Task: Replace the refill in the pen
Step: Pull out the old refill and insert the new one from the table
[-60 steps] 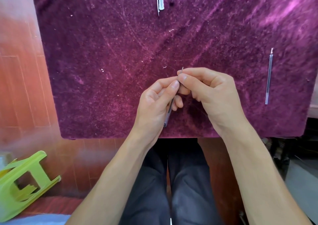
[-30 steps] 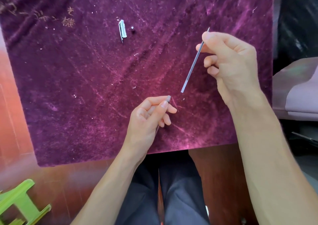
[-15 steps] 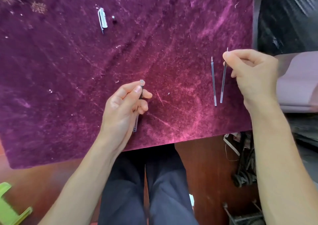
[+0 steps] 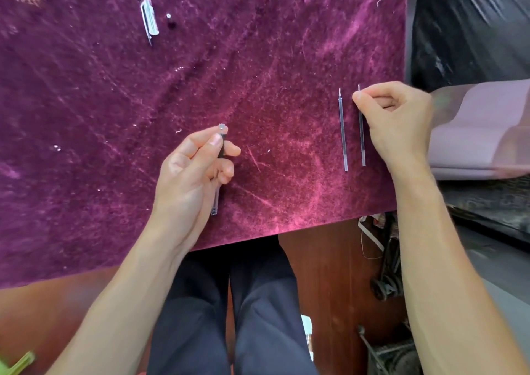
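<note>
My left hand (image 4: 189,171) grips the clear pen barrel (image 4: 215,202) with its dark grip section, open end pointing away from me, above the purple cloth. My right hand (image 4: 398,122) pinches a thin refill (image 4: 362,142) near its tip, at the cloth's right side. That refill lies parallel to a second refill (image 4: 342,133) resting on the cloth just to its left. Whether the pinched refill touches the cloth I cannot tell. The pen cap (image 4: 149,18) with clip lies at the far left, with a small dark pen part (image 4: 171,24) beside it.
The purple velvet cloth (image 4: 114,102) covers the table; its near edge runs above my knees. A pale cushioned seat (image 4: 481,133) and dark plastic sheeting (image 4: 470,24) lie beyond the right edge. Cables and clutter sit on the floor at the right. A green stool corner shows bottom left.
My right hand pulled the refill out of the barrel, carried it right and lowered it beside the other refill. My left hand kept the barrel.
</note>
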